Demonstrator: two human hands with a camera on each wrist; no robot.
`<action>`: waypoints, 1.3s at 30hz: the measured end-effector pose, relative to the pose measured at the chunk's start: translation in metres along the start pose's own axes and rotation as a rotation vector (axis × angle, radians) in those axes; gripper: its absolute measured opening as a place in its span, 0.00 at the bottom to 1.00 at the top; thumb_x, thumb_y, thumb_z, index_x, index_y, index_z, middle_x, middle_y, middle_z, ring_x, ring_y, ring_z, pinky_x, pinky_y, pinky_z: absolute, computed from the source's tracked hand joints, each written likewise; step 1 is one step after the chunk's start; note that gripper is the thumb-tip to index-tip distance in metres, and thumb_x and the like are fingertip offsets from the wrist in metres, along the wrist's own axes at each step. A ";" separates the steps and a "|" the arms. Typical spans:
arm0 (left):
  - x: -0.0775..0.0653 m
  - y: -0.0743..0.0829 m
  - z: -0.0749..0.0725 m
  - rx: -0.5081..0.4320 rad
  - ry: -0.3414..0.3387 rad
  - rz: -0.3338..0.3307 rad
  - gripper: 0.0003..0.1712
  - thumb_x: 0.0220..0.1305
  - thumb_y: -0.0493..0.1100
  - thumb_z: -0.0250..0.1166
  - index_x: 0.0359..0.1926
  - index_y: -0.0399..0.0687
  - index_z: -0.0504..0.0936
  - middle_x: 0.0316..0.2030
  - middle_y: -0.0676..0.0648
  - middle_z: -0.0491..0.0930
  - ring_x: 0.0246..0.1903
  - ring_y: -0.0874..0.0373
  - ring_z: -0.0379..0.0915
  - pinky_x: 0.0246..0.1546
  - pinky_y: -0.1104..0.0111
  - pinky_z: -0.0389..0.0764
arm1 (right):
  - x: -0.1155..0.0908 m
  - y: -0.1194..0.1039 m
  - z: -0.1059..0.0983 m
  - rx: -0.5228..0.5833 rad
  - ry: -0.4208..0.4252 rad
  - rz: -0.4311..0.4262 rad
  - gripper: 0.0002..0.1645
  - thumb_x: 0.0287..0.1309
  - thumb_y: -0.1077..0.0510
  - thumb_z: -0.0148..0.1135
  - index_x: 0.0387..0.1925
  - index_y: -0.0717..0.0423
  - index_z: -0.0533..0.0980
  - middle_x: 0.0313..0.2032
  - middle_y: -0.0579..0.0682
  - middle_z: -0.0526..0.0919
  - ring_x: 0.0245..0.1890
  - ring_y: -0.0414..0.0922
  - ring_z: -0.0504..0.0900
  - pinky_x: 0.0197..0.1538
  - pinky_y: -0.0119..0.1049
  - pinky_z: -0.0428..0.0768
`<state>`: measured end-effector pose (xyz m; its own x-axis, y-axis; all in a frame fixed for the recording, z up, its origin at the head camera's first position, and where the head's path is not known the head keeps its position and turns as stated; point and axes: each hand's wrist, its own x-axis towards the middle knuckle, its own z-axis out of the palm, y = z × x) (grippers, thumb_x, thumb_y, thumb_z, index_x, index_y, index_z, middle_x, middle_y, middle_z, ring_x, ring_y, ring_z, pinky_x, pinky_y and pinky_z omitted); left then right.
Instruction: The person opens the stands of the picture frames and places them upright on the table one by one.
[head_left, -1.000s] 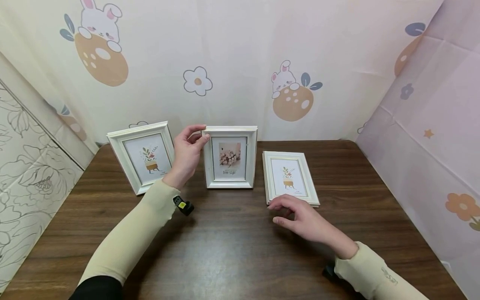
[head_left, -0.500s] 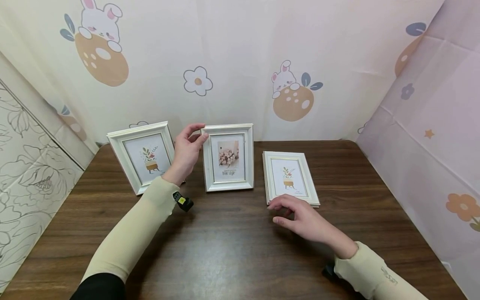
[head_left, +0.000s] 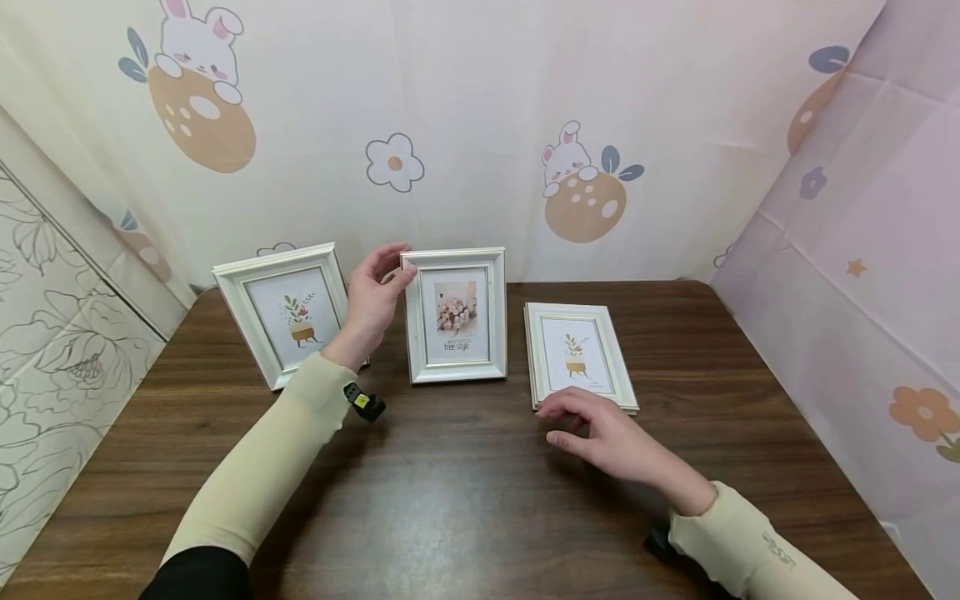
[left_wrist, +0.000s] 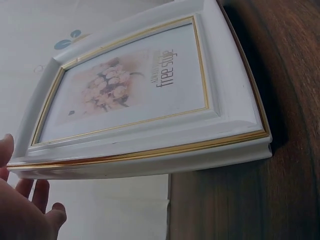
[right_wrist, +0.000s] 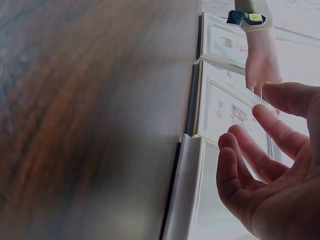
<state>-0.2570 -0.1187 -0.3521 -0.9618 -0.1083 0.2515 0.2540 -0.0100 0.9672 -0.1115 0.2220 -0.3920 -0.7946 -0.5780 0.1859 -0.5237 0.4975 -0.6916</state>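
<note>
The left hand pinches the top-left corner of the middle photo frame, upright at frame centre on the counter. Releasing it unsupported may tip it backward. The right hand hovers relaxed below the flat frame.

Left hand gripping the upper left corner of the upright middle photo frame, thumb on the front edge, fingers curled behind. Just left of the grip, a second standing photo frame with a potted-plant print. Right of the grip, beyond the held frame, a third photo frame lying flat on the wooden table. Right hand relaxed, fingertips at the flat frame's near edge.
</note>
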 end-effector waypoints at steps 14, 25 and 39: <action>-0.019 0.012 -0.009 -0.009 -0.016 0.129 0.24 0.66 0.37 0.67 0.62 0.40 0.76 0.62 0.46 0.75 0.64 0.57 0.67 0.68 0.60 0.62 | 0.003 0.001 -0.010 -0.011 0.024 0.016 0.14 0.61 0.62 0.69 0.48 0.52 0.80 0.47 0.45 0.82 0.44 0.50 0.81 0.44 0.37 0.81; -0.045 0.023 -0.015 -0.020 -0.096 0.151 0.21 0.68 0.35 0.65 0.60 0.39 0.76 0.60 0.45 0.77 0.62 0.53 0.70 0.65 0.59 0.68 | 0.006 0.010 -0.032 -0.024 0.069 0.030 0.15 0.61 0.63 0.68 0.50 0.56 0.79 0.49 0.48 0.82 0.45 0.50 0.83 0.43 0.40 0.82; -0.076 0.019 -0.030 -0.006 -0.245 -0.011 0.19 0.72 0.37 0.60 0.60 0.35 0.74 0.55 0.40 0.80 0.54 0.51 0.77 0.53 0.63 0.79 | 0.008 0.022 -0.054 -0.073 0.114 0.158 0.14 0.64 0.60 0.67 0.51 0.54 0.80 0.48 0.53 0.83 0.45 0.45 0.80 0.44 0.38 0.81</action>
<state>-0.1760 -0.1403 -0.3539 -0.9603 0.1366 0.2433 0.2434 -0.0159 0.9698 -0.1462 0.2630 -0.3679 -0.8960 -0.4141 0.1604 -0.4078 0.6240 -0.6666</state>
